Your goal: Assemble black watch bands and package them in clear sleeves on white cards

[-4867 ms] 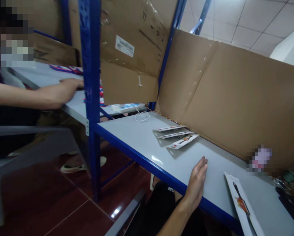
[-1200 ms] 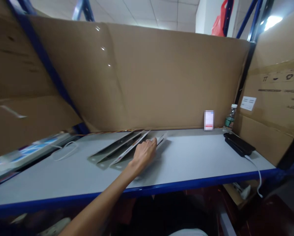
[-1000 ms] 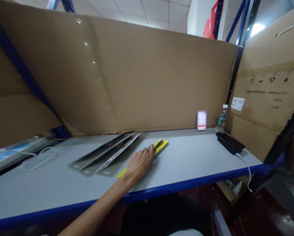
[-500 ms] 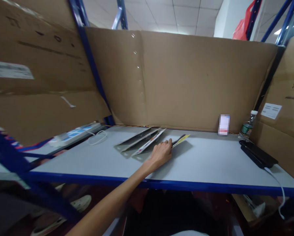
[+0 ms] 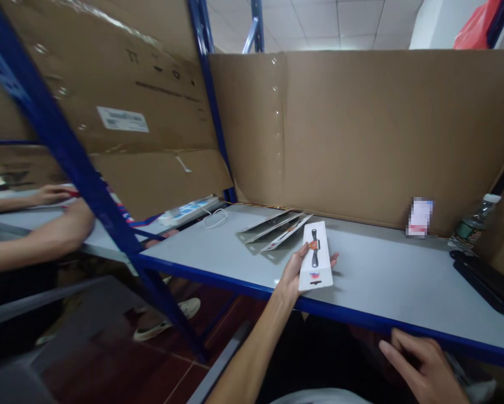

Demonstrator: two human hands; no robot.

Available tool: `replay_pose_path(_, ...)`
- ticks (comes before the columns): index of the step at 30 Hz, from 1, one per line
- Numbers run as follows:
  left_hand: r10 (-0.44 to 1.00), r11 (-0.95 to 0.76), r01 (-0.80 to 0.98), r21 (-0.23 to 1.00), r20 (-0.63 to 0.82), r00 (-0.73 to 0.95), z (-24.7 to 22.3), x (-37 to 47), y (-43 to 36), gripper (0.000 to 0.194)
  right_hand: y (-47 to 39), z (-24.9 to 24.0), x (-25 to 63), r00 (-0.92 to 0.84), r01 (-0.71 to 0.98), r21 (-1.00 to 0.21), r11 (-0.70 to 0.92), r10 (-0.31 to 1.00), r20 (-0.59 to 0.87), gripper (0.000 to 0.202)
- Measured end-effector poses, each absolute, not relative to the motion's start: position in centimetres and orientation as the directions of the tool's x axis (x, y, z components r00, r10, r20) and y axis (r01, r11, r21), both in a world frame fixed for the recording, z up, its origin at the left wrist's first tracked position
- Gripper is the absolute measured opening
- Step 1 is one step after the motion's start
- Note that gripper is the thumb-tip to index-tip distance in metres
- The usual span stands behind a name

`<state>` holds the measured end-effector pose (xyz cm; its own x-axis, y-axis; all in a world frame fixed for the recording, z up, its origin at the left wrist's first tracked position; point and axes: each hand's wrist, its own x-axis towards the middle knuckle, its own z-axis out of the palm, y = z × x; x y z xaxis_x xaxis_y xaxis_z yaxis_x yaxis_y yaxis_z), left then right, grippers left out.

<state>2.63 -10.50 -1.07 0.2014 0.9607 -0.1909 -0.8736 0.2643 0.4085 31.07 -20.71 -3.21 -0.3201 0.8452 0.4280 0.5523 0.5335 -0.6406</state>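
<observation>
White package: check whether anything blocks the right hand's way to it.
Nothing loose shows between the right hand and the white package in the left hand. Only the table's blue front edge crosses between them in view.

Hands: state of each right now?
Left hand: closed around a white box, printed face up.
Right hand: holding nothing visible, fingers partly curled, below the table edge.
</observation>
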Motion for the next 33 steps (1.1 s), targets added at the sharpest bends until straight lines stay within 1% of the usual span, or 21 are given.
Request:
replay_pose_path(2,0.965,0.256,-0.896,0.364,-0.148,0.215,-1.9,2.8,-10.3,0.051,-19.8,-2.3,28.1,-0.401,0.528,-0.656,0.539,0.839,0.368,0.049)
replay_pose_path(4,0.970,0.241,-0.898,0.367,-0.123,0.210,-2.4,2.8,-10.3,0.062,-19.3,-1.5,25.9,-0.451,0.501,-0.664,0.555,0.822,0.347,0.045)
replay_pose_path(5,0.974,0.226,-0.900,0.374,-0.117,0.195,-2.6,2.9,-10.4,0.067,-19.1,-1.3,25.0,-0.463,0.488,-0.658,0.574,0.809,0.362,0.042)
replay_pose_path(7,0.979,0.199,-0.903,0.381,-0.113,0.168,-2.8,3.1,-10.8,0.073,-18.8,-1.1,23.7,-0.442,0.472,-0.614,0.633,0.772,0.457,0.033)
replay_pose_path(10,0.974,0.222,-0.901,0.373,-0.121,0.190,-2.9,3.4,-11.4,0.076,-18.2,-1.5,22.1,-0.386,0.488,-0.455,0.745,0.652,0.652,0.014)
replay_pose_path(12,0.960,0.277,-0.890,0.362,-0.147,0.238,-2.9,3.4,-11.6,0.077,-17.7,-1.7,21.3,-0.436,0.502,-0.332,0.799,0.566,0.700,0.015)
replay_pose_path(14,0.949,0.311,-0.884,0.348,-0.167,0.268,-2.8,3.4,-11.7,0.078,-17.1,-1.6,20.7,-0.526,0.497,-0.242,0.833,0.512,0.679,0.017)
replay_pose_path(16,0.951,0.304,-0.887,0.349,-0.163,0.262,-2.6,3.4,-11.8,0.074,-16.6,-1.4,20.2,-0.592,0.487,-0.192,0.852,0.484,0.645,0.017)
replay_pose_path(19,0.965,0.254,-0.882,0.397,-0.162,0.205,-2.2,3.6,-12.0,0.067,-16.3,-0.9,19.9,-0.640,0.495,-0.126,0.860,0.458,0.617,0.016)
replay_pose_path(22,0.960,0.259,-0.854,0.452,-0.214,0.179,-1.5,3.8,-12.3,0.069,-16.4,-0.7,19.6,-0.676,0.522,0.006,0.853,0.410,0.612,0.019)
replay_pose_path(25,0.955,0.260,-0.848,0.461,-0.253,0.155,-1.0,3.9,-12.6,0.067,-16.5,-1.0,19.4,-0.697,0.524,0.117,0.844,0.346,0.628,0.023)
replay_pose_path(28,0.964,0.214,-0.870,0.444,-0.239,0.115,-0.8,3.9,-12.7,0.058,-16.4,-1.5,19.3,-0.692,0.510,0.171,0.843,0.284,0.663,0.025)
replay_pose_path(30,0.963,0.221,-0.873,0.435,-0.240,0.124,-0.9,3.9,-12.7,0.055,-16.5,-1.7,19.1,-0.683,0.505,0.180,0.844,0.263,0.682,0.024)
replay_pose_path(31,0.960,0.231,-0.871,0.433,-0.250,0.130,-1.0,3.8,-12.7,0.055,-16.7,-1.7,19.0,-0.674,0.512,0.163,0.844,0.277,0.684,0.022)
replay_pose_path(33,0.954,0.243,-0.865,0.440,-0.272,0.129,-1.4,3.6,-12.6,0.055,-17.2,-1.4,18.8,-0.661,0.547,0.090,0.832,0.363,0.657,0.017)
